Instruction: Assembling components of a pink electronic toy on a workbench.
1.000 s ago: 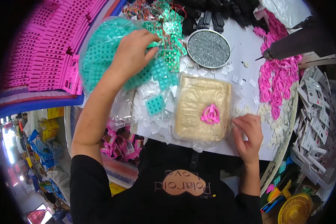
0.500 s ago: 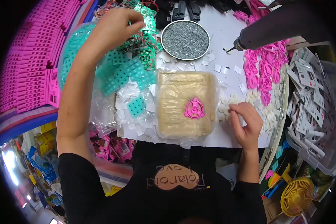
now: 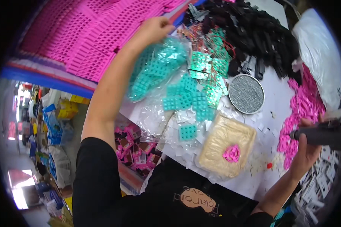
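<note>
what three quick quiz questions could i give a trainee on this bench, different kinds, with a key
1. Multiple choice: What lies on the tan wrapped block?
a) a white disc
b) a pink ring-shaped part
c) a green circuit board

2. True or false: The left hand is near the clear bag with teal pads inside.

3. Short answer: Which hand is at the dark power driver?

Key: 1. b; 2. true; 3. the right hand.
</note>
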Demonstrator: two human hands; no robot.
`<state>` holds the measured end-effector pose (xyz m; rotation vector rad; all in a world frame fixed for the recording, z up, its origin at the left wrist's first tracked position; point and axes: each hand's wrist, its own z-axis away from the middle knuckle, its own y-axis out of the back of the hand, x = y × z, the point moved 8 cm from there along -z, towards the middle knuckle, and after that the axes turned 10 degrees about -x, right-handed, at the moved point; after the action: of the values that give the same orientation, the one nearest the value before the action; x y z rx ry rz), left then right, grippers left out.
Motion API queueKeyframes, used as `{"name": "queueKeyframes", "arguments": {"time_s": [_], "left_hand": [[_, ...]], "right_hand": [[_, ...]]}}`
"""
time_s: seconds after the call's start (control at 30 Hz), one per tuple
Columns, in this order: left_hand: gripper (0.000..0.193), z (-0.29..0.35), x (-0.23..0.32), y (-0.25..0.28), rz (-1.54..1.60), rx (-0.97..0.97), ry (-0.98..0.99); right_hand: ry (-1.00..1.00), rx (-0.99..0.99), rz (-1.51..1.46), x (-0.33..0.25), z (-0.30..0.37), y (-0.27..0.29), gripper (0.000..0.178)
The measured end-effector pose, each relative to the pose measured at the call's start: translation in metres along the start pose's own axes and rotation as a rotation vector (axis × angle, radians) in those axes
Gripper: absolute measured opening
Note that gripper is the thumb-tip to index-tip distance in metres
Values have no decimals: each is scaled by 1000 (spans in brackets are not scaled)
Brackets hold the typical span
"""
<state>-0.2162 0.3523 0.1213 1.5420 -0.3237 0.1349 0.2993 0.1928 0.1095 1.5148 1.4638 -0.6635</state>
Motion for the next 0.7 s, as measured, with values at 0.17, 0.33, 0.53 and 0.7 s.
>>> {"name": "queueKeyframes", "arguments": {"time_s": [0.17, 0.33, 0.53, 0.7], "left_hand": [[43, 69, -163, 36, -186, -354, 738], [57, 170, -208, -32, -387, -500, 782], [79, 198, -195, -32, -170, -141, 757], [71, 204, -174, -4, -133, 325, 485]], "right_hand": [[-43, -43, -39, 15, 8, 7, 61], [-22, -27, -83, 19, 9, 1, 52], [-27, -8, -80, 16, 8, 3, 52], [170, 293, 448, -37, 26, 7, 70]]}}
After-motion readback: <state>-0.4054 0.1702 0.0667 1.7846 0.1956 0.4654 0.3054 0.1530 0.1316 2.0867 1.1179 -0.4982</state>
